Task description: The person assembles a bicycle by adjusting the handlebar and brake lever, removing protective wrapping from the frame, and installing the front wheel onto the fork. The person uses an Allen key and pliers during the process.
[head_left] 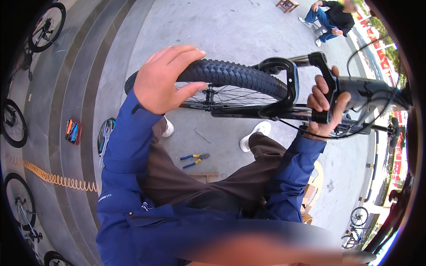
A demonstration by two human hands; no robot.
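Observation:
A bicycle front wheel [235, 76] with a black knobby tire lies across the middle of the view, set in a black suspension fork [290, 82]. My left hand [166, 77] straddles the tire at its left side, fingers over the tread and thumb on the near side by the spokes. My right hand [328, 102] is wrapped round the fork crown, just below the head of the black frame [361, 88]. Cables curve past this hand. Part of the wheel's rim is hidden behind my left hand and the fork leg.
Pliers with blue and yellow handles [195, 159] and a thin rod [203, 135] lie on the floor between my feet. A tool box [73, 132] and a coiled orange hose [57, 178] are by the steps at left. Someone sits [326, 22] at far right, near a wooden stool [287, 5].

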